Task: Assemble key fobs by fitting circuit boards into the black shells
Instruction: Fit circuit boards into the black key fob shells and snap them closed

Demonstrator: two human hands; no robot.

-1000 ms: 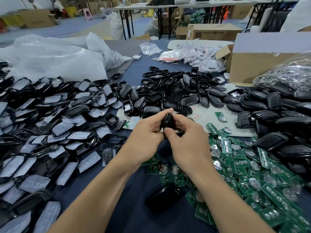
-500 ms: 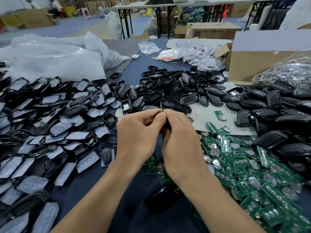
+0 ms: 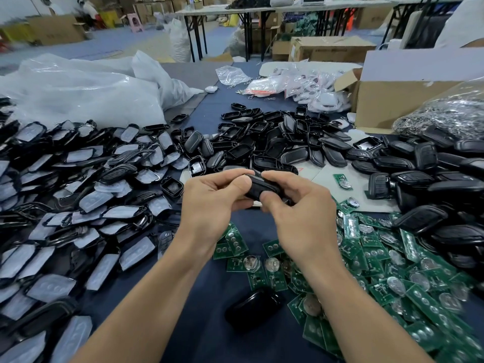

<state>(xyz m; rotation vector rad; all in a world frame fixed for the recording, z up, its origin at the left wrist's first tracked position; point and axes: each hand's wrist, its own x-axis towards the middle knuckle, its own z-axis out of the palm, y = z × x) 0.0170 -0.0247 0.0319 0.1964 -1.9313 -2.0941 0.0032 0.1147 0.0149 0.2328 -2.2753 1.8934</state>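
**Work in hand.** A single black shell (image 3: 262,188) is held above the middle of the table, between both hands and clear of the blue cloth (image 3: 209,323). The left hand (image 3: 209,203) is clamped on its left end, with the thumb laid along the top and the fingers curled beneath. The right hand (image 3: 301,210) is pinched on its right end, forefinger above and thumb below. This opposed grip is judged to serve for squeezing two halves together, so the step in hand is taken to be the closing of a fob. Whether a board is seated inside cannot be told, as the interior is hidden.

**Stock.** The parts are laid out by kind.
- Green circuit boards (image 3: 392,263) are spread near and to the right, partly under the right forearm.
- Open shell halves (image 3: 275,142) are heaped beyond the hands.
- Keypad-lined parts (image 3: 78,195) are piled on the left.
- Closed fobs (image 3: 432,179) are stacked at the right and are judged to be finished work.
- One closed fob (image 3: 252,306) lies alone near the person, between the forearms.
- A cardboard box (image 3: 392,100) stands at the far right.
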